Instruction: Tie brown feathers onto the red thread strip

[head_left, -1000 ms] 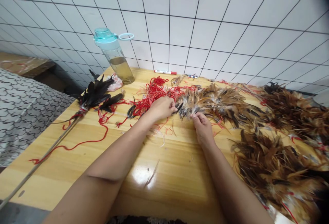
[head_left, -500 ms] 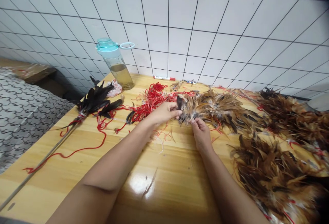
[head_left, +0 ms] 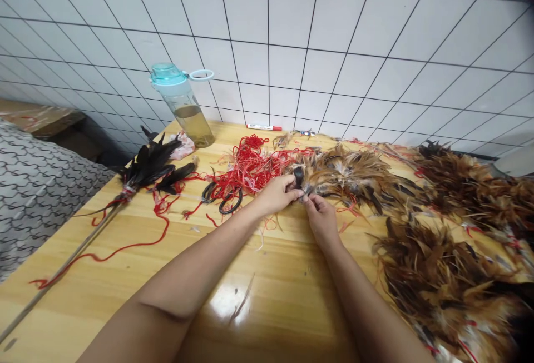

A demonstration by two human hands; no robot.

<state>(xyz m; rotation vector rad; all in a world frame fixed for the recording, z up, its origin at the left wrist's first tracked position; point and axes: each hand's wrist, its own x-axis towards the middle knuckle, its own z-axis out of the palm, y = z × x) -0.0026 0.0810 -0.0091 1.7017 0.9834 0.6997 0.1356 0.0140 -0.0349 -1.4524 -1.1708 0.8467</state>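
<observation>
On a glossy wooden table [head_left: 267,307] lies a long bunch of brown and black feathers [head_left: 354,174]. My left hand [head_left: 277,195] pinches the near end of that bunch, with a dark feather tip between thumb and fingers. My right hand [head_left: 319,215] is closed on the same end from below, and its fingertips meet those of the left. A tangle of red string [head_left: 250,165] lies just behind my left hand. Black scissors [head_left: 228,199] rest half under the string.
A stick with black feathers tied on by red string [head_left: 146,168] lies at the left. A water bottle with a teal lid [head_left: 183,104] stands by the tiled wall, and a red marker [head_left: 263,127] lies there. More brown feather bunches [head_left: 450,263] cover the right side.
My hands have drawn closer together on the end of the feather bunch. The scissors now show beside the red string.
</observation>
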